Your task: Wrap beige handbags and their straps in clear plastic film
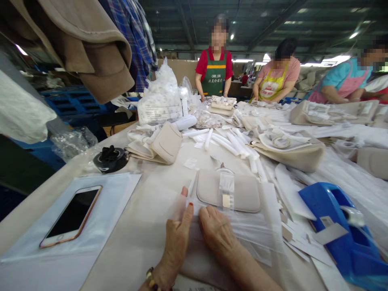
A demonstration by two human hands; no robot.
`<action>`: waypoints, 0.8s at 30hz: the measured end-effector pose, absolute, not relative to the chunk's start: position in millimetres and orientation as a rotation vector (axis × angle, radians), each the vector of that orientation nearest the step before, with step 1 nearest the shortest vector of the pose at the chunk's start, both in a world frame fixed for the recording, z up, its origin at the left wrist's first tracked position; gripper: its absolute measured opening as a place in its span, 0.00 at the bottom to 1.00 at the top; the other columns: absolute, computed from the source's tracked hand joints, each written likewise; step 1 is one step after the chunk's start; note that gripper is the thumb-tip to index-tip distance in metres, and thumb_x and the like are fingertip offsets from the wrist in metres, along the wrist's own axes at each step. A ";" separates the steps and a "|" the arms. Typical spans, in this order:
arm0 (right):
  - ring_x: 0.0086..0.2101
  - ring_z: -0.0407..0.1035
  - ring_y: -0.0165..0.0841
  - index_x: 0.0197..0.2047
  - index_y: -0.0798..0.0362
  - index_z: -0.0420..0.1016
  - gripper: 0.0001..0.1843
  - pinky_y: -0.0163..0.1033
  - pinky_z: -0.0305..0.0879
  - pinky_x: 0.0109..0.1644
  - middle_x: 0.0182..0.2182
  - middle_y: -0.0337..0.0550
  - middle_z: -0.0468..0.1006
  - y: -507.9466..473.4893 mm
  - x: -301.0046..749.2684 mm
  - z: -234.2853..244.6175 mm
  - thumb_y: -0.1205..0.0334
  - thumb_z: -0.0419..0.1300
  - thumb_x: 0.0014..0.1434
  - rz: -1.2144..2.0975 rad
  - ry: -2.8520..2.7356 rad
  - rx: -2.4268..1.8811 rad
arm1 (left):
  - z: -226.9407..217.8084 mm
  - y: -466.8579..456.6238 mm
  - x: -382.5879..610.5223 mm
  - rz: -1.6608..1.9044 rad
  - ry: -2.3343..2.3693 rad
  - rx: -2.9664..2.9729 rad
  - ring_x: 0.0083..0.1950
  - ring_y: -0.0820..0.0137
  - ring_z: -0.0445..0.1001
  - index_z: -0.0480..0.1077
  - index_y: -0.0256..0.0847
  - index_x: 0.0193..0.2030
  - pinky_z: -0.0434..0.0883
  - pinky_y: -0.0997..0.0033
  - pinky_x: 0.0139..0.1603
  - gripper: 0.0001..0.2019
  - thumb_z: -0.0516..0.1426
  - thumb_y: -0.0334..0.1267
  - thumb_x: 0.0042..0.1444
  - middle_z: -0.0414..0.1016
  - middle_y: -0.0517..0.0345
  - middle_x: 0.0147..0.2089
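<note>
Gripping clear plastic (254, 228) in curled right hand (216, 230); left hand (178, 232) thumb up, fingers partly behind plastic (can't tell if pinching it); beige pouch (245, 192) lies flat on table (117, 242) just beyond both hands, pale strip (226, 188) across it

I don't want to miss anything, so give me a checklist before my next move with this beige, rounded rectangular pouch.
1. Beige, rounded rectangular pouch lying flat: ok.
2. Left hand and right hand at the milky, translucent plastic film: ok.
3. Film smooth: not ok; creased beside the right hand.
4. Pouch fully inside the film: cannot tell.
5. White-framed, dark-screened phone clear of both hands: ok.
6. Blue plastic tape dispenser in view, right of the hands: ok.
</note>
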State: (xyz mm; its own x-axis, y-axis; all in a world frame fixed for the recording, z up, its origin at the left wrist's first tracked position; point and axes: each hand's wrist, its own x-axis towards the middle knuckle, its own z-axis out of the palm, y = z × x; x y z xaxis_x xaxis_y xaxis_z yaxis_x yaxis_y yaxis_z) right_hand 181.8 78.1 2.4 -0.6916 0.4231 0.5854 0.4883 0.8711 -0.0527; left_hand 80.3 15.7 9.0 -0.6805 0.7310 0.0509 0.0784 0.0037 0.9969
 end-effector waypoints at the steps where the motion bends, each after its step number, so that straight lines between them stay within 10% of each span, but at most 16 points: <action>1: 0.21 0.62 0.33 0.28 0.51 0.61 0.14 0.34 0.51 0.23 0.21 0.40 0.67 78.3 181.8 2.5 0.78 0.44 0.56 -0.138 -2.435 -0.647 | 9.4 16.5 80.3 1.721 1.829 0.863 0.65 0.63 0.57 0.60 0.42 0.62 0.51 0.66 0.67 0.29 0.57 0.48 0.54 0.63 0.56 0.62; 16: 0.24 0.64 0.34 0.29 0.52 0.62 0.10 0.35 0.53 0.26 0.23 0.41 0.69 76.1 186.9 12.7 0.76 0.48 0.56 -0.002 -2.526 -0.639 | 17.9 27.6 82.7 1.924 1.717 0.373 0.33 0.70 0.74 0.77 0.36 0.34 0.69 0.76 0.36 0.14 0.63 0.33 0.36 0.78 0.60 0.31; 24: 0.30 0.63 0.29 0.39 0.54 0.65 0.04 0.34 0.57 0.35 0.33 0.41 0.71 119.4 212.2 80.0 0.65 0.53 0.59 0.745 -2.731 -0.740 | 10.8 33.4 77.5 2.090 1.468 0.201 0.29 0.73 0.73 0.76 0.36 0.30 0.69 0.78 0.31 0.13 0.63 0.31 0.31 0.77 0.60 0.27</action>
